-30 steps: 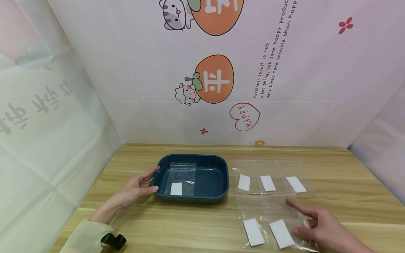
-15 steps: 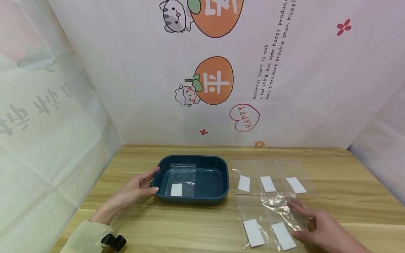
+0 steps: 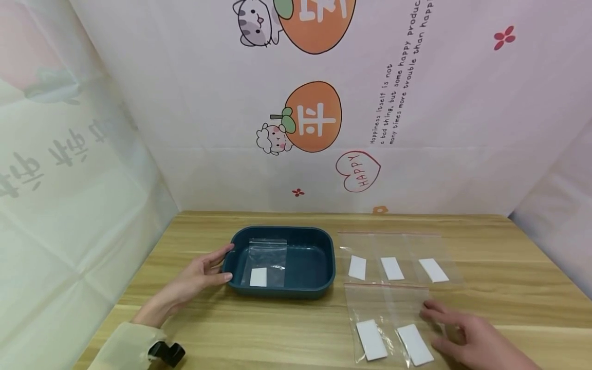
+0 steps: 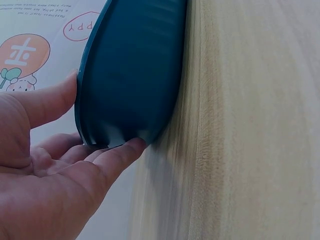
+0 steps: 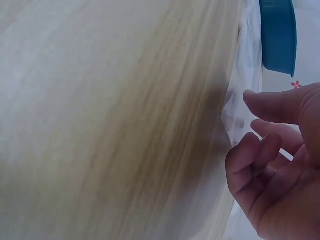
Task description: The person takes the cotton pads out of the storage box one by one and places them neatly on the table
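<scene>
At the left, my left hand (image 3: 199, 272) grips the end of a dark blue rectangular tray (image 3: 307, 294), thumb at one corner and fingers at the other. Inside the tray lies a small clear zip bag (image 3: 273, 257) with a white rectangle in it. On the right, my right hand (image 3: 476, 334) is at the right edge of a front zip bag (image 3: 409, 303), its thumb and index finger apart. That bag holds a white rectangle (image 3: 415, 344). Beside it is another clear bag (image 3: 365, 303) with a similar white rectangle (image 3: 371, 340). The right wrist view shows the fingers loosely bent next to clear film (image 5: 245, 60).
Behind the front bags, three more clear bags lie in a row, with white rectangles such as the left one (image 3: 357, 267). The wooden table (image 3: 259, 334) meets a printed cloth (image 3: 208, 154) at the back. A black object (image 3: 166, 353) sits at my left sleeve.
My right hand has drawn back slightly from the front bags, and the nearest bag with its white rectangle has shifted a little right and toward me. The left hand and tray stay put.
</scene>
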`<state>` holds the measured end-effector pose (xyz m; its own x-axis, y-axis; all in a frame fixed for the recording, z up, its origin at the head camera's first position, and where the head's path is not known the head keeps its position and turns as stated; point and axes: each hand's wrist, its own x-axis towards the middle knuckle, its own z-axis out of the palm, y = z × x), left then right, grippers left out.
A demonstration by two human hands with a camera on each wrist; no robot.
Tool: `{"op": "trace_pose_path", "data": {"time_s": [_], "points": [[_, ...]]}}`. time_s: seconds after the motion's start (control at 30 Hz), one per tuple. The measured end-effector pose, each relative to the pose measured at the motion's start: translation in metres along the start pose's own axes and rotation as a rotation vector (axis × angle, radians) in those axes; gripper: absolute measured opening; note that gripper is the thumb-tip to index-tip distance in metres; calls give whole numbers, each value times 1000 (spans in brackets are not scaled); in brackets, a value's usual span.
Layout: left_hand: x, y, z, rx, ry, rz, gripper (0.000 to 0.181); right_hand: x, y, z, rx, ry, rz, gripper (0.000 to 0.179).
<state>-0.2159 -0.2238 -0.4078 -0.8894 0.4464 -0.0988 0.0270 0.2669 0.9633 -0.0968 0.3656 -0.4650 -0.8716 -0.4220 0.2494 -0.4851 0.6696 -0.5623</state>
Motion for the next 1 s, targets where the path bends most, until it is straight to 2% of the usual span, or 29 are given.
{"op": "trace_pose_path", "data": {"time_s": [0.07,0.23,0.37,0.47,0.6,0.77,0.87,1.0], "points": [[-1,-1,0,0,-1,-5,79,0,1,-1,-6,-27,6,51],[-1,-3,0,-2,3,-9,78,1,3,-2,-24,-29,1,54],[-2,-3,-1,3,7,-4,78,5,-1,-5,65,-32,-39,56],[-1,-2,-1,8,6,3,79,18,-10,-13,77,10,-99,55],[0,-1,-2,-3,8,11,80,56,-40,-32,-9,38,-97,39],[1,-2,-1,4,21,1,79,113,-93,-46,-57,-43,-2,20],[1,-3,-1,15,25,-6,79,145,-118,-42,-68,-96,10,14],[0,-3,0,23,23,-4,79,184,-136,-27,-78,-168,-56,9]]}}
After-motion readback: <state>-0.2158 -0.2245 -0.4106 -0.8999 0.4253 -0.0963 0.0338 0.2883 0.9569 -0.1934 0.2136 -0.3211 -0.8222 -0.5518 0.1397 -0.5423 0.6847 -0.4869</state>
